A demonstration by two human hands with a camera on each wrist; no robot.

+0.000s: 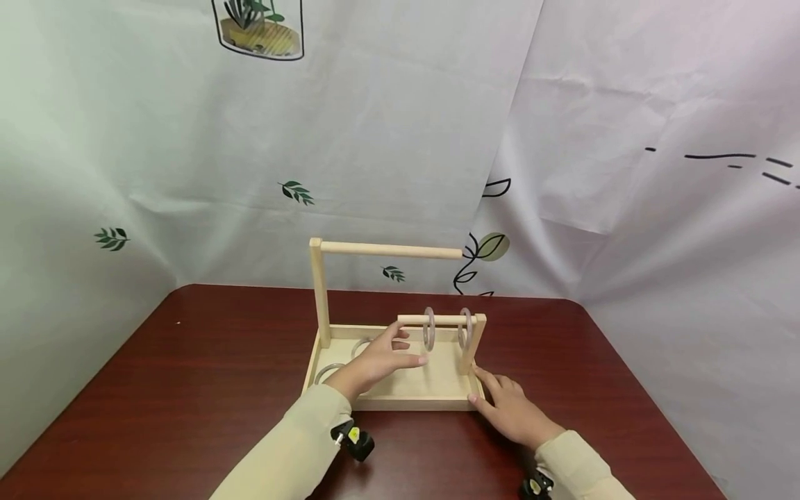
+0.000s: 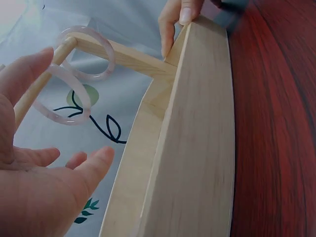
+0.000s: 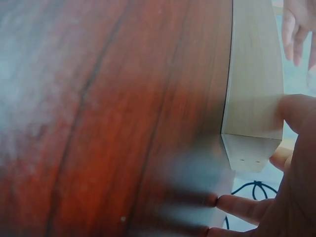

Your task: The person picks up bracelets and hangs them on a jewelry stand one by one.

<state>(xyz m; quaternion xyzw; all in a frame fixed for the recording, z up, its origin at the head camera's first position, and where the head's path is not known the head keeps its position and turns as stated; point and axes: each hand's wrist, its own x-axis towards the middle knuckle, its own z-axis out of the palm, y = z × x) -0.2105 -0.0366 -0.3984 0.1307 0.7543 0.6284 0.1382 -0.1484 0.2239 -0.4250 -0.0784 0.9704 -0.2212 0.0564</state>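
A pale wooden display stand [image 1: 421, 403] has a tray base and two rods on posts. Two pale pinkish bangles [image 1: 429, 329] hang from the lower rod [image 1: 446, 320]. My left hand [image 1: 381, 357] reaches over the tray beside the rod's free end, thumb and fingers spread apart and nothing in them. In the left wrist view, one fingertip overlaps the nearer bangle [image 2: 64, 96]. My right hand [image 1: 514, 410] holds the stand's front right corner, thumb at the front wall [image 3: 256, 74] and a finger round the side. Its other fingers lie straight by the table.
More bangles [image 1: 328, 373] lie in the tray's left part, partly hidden by my left hand. A taller post [image 1: 319, 292] at the left carries the upper rod [image 1: 390, 249]. Behind the dark red table [image 1: 250, 347] hangs a white printed cloth [image 1: 387, 139].
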